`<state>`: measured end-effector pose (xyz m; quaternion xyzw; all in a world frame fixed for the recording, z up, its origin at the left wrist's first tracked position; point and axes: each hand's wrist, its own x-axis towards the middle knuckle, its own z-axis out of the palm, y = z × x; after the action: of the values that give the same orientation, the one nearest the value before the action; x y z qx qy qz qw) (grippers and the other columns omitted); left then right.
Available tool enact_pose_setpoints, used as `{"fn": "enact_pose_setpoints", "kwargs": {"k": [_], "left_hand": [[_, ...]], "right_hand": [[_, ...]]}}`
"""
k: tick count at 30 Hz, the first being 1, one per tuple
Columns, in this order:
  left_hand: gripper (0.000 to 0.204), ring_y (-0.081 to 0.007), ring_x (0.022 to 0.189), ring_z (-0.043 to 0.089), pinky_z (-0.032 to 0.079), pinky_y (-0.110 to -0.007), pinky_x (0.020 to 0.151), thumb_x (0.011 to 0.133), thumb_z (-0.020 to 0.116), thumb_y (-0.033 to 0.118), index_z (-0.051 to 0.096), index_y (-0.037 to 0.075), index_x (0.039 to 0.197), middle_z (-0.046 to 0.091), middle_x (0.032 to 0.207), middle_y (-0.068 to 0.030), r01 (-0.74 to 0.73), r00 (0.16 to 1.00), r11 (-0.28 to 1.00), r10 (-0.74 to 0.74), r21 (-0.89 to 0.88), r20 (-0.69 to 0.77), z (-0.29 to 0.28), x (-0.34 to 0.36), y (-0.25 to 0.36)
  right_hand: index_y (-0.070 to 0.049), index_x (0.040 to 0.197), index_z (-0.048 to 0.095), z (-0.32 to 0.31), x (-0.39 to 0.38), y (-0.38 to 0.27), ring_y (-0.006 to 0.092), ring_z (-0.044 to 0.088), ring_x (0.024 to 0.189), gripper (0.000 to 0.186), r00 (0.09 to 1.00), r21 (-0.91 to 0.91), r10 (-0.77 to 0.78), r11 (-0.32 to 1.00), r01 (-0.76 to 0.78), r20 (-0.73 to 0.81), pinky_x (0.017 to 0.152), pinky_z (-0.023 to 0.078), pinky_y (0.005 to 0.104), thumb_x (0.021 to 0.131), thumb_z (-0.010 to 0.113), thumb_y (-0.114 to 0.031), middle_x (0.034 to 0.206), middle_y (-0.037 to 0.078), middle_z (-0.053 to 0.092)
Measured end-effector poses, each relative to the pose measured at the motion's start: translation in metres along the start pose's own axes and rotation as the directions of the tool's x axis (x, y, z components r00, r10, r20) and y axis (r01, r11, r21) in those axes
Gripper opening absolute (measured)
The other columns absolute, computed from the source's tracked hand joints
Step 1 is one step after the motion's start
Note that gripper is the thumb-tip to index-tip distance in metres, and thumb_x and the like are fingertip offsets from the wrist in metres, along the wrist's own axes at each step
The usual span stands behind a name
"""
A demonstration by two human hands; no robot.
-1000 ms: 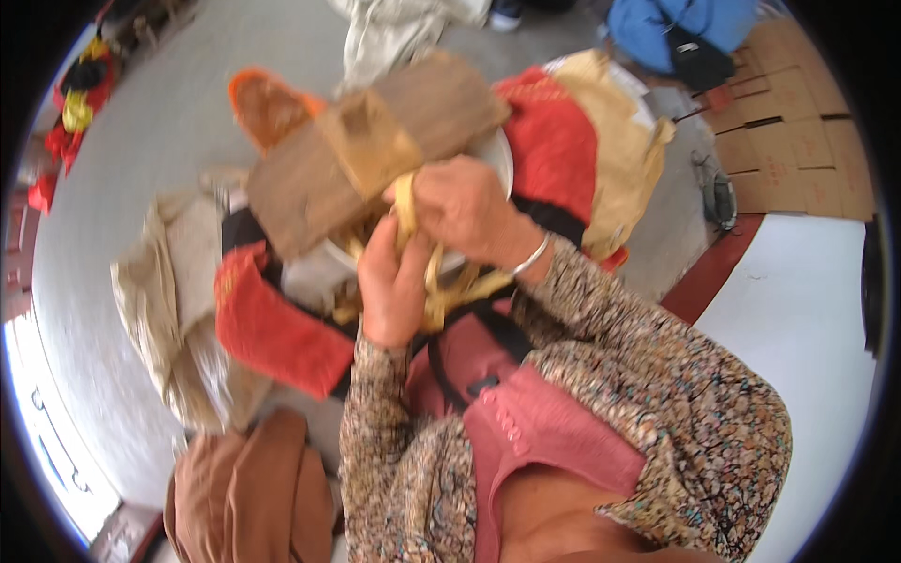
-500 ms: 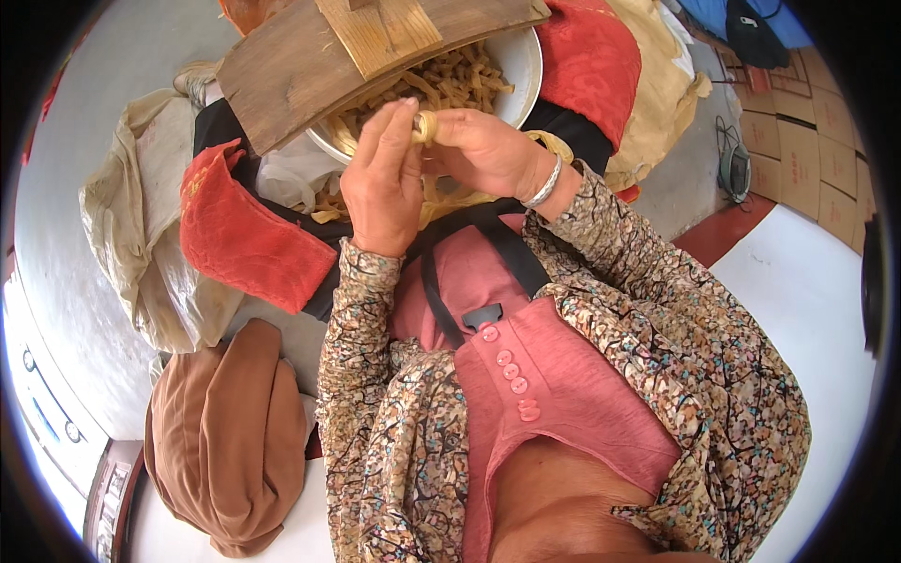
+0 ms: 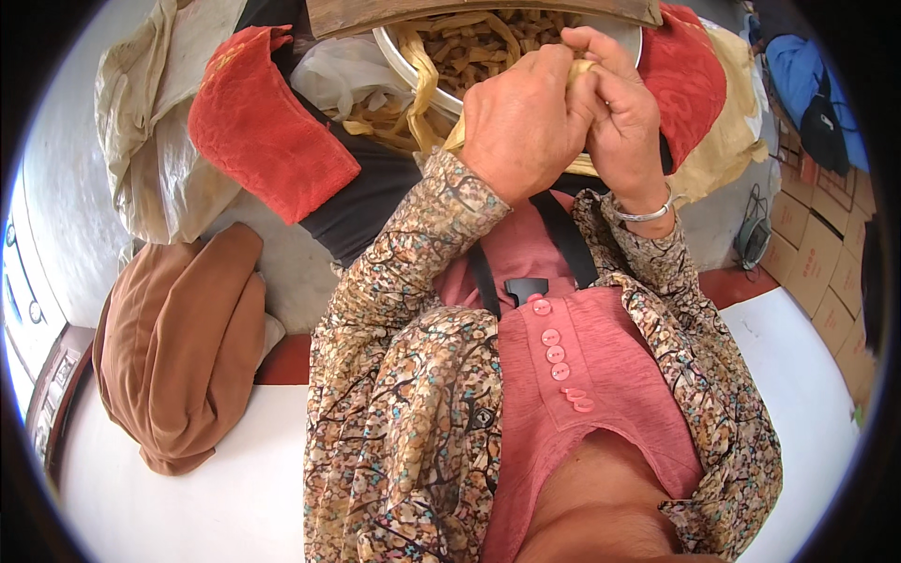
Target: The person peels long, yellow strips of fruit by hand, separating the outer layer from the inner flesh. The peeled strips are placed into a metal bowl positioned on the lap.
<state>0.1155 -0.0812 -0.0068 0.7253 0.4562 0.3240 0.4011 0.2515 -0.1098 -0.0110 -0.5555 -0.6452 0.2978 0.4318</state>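
Observation:
In the head view my left hand (image 3: 524,127) is closed on a pale yellow strip (image 3: 579,71), its knuckles toward the camera. My right hand (image 3: 627,117), with a silver bangle at the wrist, pinches that strip close beside it. Behind both hands is a white-rimmed bowl (image 3: 389,47) of brown, twisted strips (image 3: 474,52), with a wooden board (image 3: 479,9) across its top. A long loose strip (image 3: 419,89) hangs over the bowl's rim, near more strips and a translucent plastic bag (image 3: 333,66) in my lap.
Red cloths (image 3: 267,127) lie either side of the bowl. A pale sack (image 3: 136,141) and folded brown cloth (image 3: 183,347) are at left. At right are tan paper (image 3: 737,131), blue bags (image 3: 798,70), cardboard boxes (image 3: 812,263) and a white surface (image 3: 770,347).
My hands have shifted right and up in the picture, the left now more curled round the strip. The surroundings sit differently as the view moved; the board is mostly cut off by the top edge.

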Motion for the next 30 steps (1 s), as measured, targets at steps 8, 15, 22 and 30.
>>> {"fn": "enact_pose_setpoints", "kwargs": {"k": [8, 15, 22, 30], "left_hand": [[0.025, -0.0037, 0.052, 0.037, 0.035, -0.018, 0.048, 0.098, 0.047, 0.026, 0.056, 0.004, 0.090, 0.045, 0.066, 0.0064, 0.618, 0.722, 0.106, -0.467, -0.779, 0.510, -0.007, -0.022, -0.008], [0.019, -0.0029, 0.057, 0.039, 0.032, -0.018, 0.049, 0.096, 0.053, 0.013, 0.062, -0.002, 0.102, 0.052, 0.068, 0.0055, 0.584, 0.811, 0.564, -0.415, -0.584, 0.412, -0.042, -0.074, -0.035], [0.019, -0.0304, 0.072, 0.062, 0.049, -0.034, 0.064, 0.086, 0.062, 0.007, 0.059, 0.004, 0.104, 0.062, 0.086, -0.0156, -0.015, 0.999, 0.995, 0.011, 0.097, 0.039, -0.029, -0.047, -0.032], [0.019, -0.0333, 0.079, 0.063, 0.050, -0.038, 0.067, 0.086, 0.062, 0.007, 0.059, 0.005, 0.105, 0.063, 0.090, -0.0151, -0.170, 0.985, 0.979, 0.170, 0.114, 0.008, -0.036, -0.019, -0.031]], "right_hand": [[0.006, 0.091, 0.064, 0.016, -0.018, -0.003, 0.0175, 0.057, 0.097, 0.011, 0.989, 0.237, 0.121, 0.967, -0.097, -0.087, 0.086, 0.046, 0.0271, 0.086, 0.061, -0.003, 0.114, 0.011, 0.055], [0.002, 0.098, 0.064, -0.052, -0.004, 0.035, 0.0144, 0.059, 0.093, 0.020, 0.884, 0.807, 0.423, 0.582, -0.096, -0.200, 0.086, 0.050, 0.0303, 0.095, 0.053, -0.014, 0.103, 0.007, 0.062], [0.001, 0.115, 0.060, -0.036, -0.011, 0.004, 0.0100, 0.058, 0.096, 0.029, 0.960, 0.255, 0.273, 0.926, -0.278, 0.053, 0.085, 0.046, 0.0235, 0.096, 0.053, -0.021, 0.107, 0.005, 0.062], [-0.004, 0.114, 0.059, -0.019, 0.006, 0.008, 0.0151, 0.059, 0.078, 0.029, 0.850, -0.045, 0.236, 0.969, -0.244, 0.471, 0.070, 0.048, 0.0275, 0.091, 0.059, -0.021, 0.091, 0.007, 0.063]]}}
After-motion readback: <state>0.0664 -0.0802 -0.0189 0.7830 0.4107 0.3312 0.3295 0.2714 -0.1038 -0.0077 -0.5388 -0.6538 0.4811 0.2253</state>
